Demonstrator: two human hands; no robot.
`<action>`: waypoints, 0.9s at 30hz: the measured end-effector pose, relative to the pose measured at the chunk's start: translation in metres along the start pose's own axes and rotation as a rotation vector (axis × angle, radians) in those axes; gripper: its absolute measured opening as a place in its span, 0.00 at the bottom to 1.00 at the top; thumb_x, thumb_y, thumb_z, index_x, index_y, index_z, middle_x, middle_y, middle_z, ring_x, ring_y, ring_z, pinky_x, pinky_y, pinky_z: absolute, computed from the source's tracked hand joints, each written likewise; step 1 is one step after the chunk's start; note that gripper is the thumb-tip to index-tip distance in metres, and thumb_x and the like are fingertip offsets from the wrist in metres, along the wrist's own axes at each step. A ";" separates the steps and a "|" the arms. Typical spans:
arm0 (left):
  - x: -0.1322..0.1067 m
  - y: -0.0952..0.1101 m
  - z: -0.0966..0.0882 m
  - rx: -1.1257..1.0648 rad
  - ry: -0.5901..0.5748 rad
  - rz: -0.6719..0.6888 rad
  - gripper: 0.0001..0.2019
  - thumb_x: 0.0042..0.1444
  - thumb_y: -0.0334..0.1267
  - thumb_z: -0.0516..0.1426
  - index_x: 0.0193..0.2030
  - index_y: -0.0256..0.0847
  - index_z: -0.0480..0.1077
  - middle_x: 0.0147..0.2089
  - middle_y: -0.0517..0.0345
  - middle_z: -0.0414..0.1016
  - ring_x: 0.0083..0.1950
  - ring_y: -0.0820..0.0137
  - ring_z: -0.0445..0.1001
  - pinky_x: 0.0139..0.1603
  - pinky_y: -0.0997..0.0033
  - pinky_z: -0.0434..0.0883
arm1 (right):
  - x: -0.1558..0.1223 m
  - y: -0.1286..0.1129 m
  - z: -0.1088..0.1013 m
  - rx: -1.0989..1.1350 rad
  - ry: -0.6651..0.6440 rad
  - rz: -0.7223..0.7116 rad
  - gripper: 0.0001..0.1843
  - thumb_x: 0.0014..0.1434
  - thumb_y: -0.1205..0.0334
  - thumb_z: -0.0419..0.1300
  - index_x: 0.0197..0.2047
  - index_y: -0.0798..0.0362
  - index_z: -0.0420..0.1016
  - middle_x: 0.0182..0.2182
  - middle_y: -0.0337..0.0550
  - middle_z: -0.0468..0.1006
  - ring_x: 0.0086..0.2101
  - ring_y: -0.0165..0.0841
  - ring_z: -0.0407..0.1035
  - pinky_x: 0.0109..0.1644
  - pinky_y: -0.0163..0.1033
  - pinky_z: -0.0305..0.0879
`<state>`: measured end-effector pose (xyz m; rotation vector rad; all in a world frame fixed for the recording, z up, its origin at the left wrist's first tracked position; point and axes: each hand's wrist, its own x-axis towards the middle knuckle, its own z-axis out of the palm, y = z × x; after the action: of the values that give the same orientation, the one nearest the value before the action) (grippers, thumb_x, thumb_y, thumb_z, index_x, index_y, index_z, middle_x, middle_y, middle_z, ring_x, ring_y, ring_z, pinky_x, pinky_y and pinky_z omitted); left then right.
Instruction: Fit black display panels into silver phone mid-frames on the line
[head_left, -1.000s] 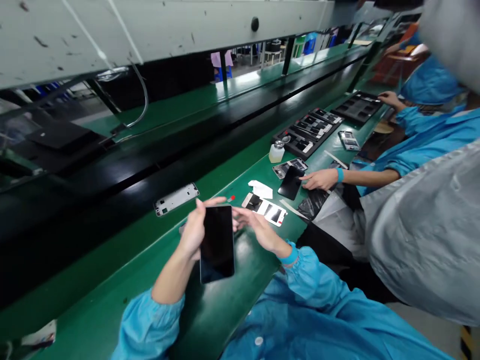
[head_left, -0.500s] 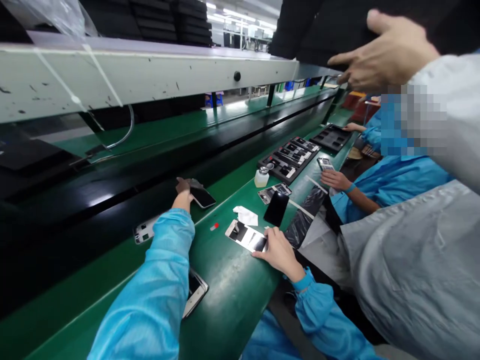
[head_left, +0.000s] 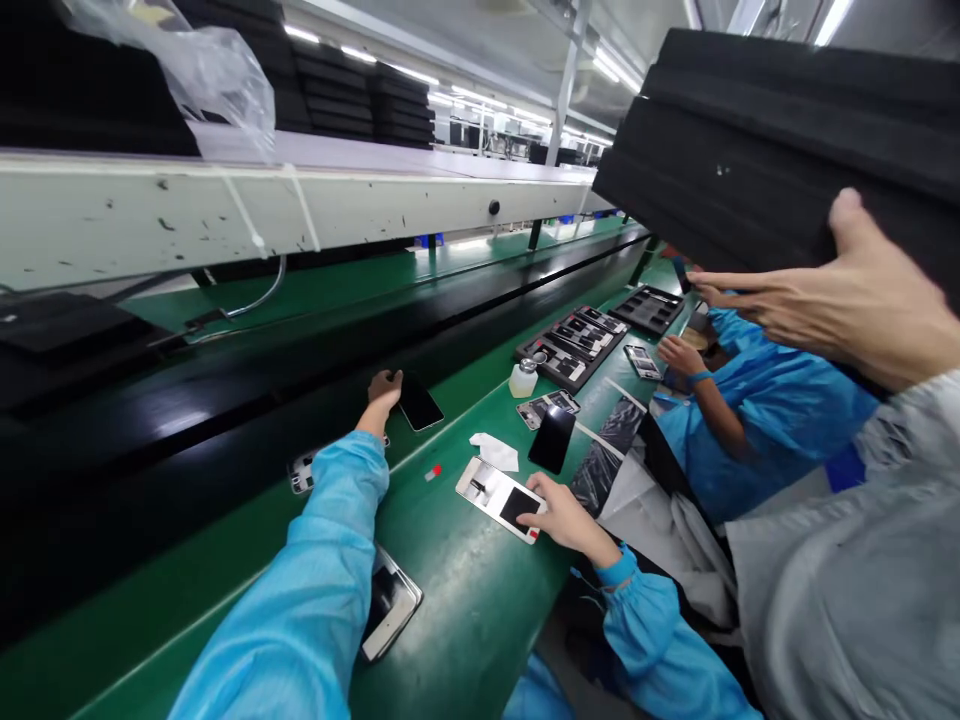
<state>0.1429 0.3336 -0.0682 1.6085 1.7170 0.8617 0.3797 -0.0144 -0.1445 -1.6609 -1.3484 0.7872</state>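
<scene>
My left hand [head_left: 381,394] reaches far forward to the black conveyor belt [head_left: 225,400], its fingers curled at the edge of a dark phone screen [head_left: 418,403] lying there. My right hand [head_left: 561,516] rests on the green bench [head_left: 465,590] with its fingers closed on the near end of a white phone panel [head_left: 499,495]. A small red piece [head_left: 433,472] and a white cloth [head_left: 495,452] lie between the two hands. Under my left sleeve lies a phone frame [head_left: 390,605].
A silver frame [head_left: 302,472] lies on the belt. A solvent bottle [head_left: 523,379], a black screen [head_left: 553,440] and black trays of parts [head_left: 574,340] lie farther right. A co-worker in blue [head_left: 750,400] sits there. Another person's hand [head_left: 847,295] carries stacked black foam trays [head_left: 787,130] close on my right.
A second ago both hands held the dark screen before me. My left hand has since carried it out to the belt, and my right has dropped onto the white panel. The foam trays came nearer.
</scene>
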 end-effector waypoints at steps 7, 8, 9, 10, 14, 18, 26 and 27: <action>-0.074 0.020 -0.013 -0.293 -0.323 0.245 0.19 0.74 0.47 0.66 0.64 0.39 0.78 0.68 0.43 0.78 0.66 0.53 0.79 0.69 0.42 0.79 | -0.007 -0.030 -0.013 0.223 0.161 -0.060 0.25 0.59 0.37 0.73 0.43 0.51 0.78 0.27 0.36 0.77 0.26 0.34 0.70 0.33 0.40 0.69; -0.095 0.021 -0.016 -0.317 -0.418 0.306 0.17 0.73 0.48 0.67 0.61 0.39 0.80 0.65 0.44 0.81 0.64 0.54 0.81 0.68 0.44 0.79 | -0.004 -0.037 -0.015 0.254 0.191 -0.070 0.26 0.58 0.36 0.74 0.43 0.51 0.79 0.27 0.37 0.77 0.27 0.34 0.71 0.34 0.40 0.70; -0.118 0.020 -0.020 -0.334 -0.519 0.361 0.16 0.70 0.48 0.70 0.56 0.39 0.82 0.60 0.46 0.85 0.60 0.55 0.83 0.66 0.48 0.80 | 0.000 -0.044 -0.017 0.281 0.215 -0.080 0.26 0.57 0.37 0.76 0.43 0.51 0.79 0.28 0.38 0.78 0.28 0.35 0.72 0.36 0.40 0.71; -0.141 0.019 -0.024 -0.343 -0.623 0.407 0.16 0.65 0.50 0.73 0.51 0.41 0.85 0.54 0.48 0.87 0.56 0.54 0.85 0.62 0.54 0.81 | 0.004 -0.051 -0.017 0.305 0.230 -0.088 0.27 0.56 0.38 0.77 0.43 0.50 0.79 0.30 0.39 0.79 0.30 0.35 0.73 0.38 0.41 0.73; -0.222 0.009 -0.046 -0.366 -0.858 0.486 0.21 0.56 0.57 0.77 0.37 0.40 0.84 0.33 0.54 0.85 0.35 0.61 0.82 0.41 0.64 0.76 | 0.023 -0.086 0.008 0.440 0.281 -0.122 0.26 0.54 0.40 0.80 0.42 0.50 0.79 0.35 0.42 0.82 0.36 0.38 0.77 0.44 0.43 0.76; -0.258 -0.009 -0.062 -0.412 -0.754 0.453 0.28 0.62 0.66 0.69 0.31 0.41 0.75 0.27 0.56 0.78 0.29 0.67 0.75 0.37 0.65 0.72 | 0.017 -0.108 0.051 0.692 0.285 0.003 0.28 0.51 0.43 0.81 0.45 0.50 0.79 0.39 0.42 0.85 0.41 0.40 0.81 0.49 0.46 0.81; -0.264 -0.043 -0.053 -0.305 -0.412 0.436 0.29 0.71 0.69 0.57 0.36 0.43 0.76 0.38 0.49 0.82 0.43 0.57 0.81 0.51 0.56 0.79 | -0.037 -0.077 0.096 1.109 -0.368 0.360 0.33 0.59 0.39 0.80 0.58 0.48 0.78 0.47 0.49 0.91 0.46 0.52 0.88 0.48 0.60 0.88; -0.257 -0.045 -0.053 -0.261 -0.400 0.445 0.28 0.71 0.67 0.58 0.37 0.44 0.78 0.42 0.47 0.84 0.48 0.54 0.82 0.57 0.53 0.79 | -0.040 -0.072 0.097 1.140 -0.404 0.361 0.34 0.61 0.38 0.79 0.61 0.46 0.78 0.49 0.49 0.91 0.46 0.51 0.88 0.47 0.61 0.88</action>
<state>0.0895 0.0724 -0.0708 1.8555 0.9471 0.8516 0.2543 -0.0266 -0.1253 -0.8179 -0.5574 1.7508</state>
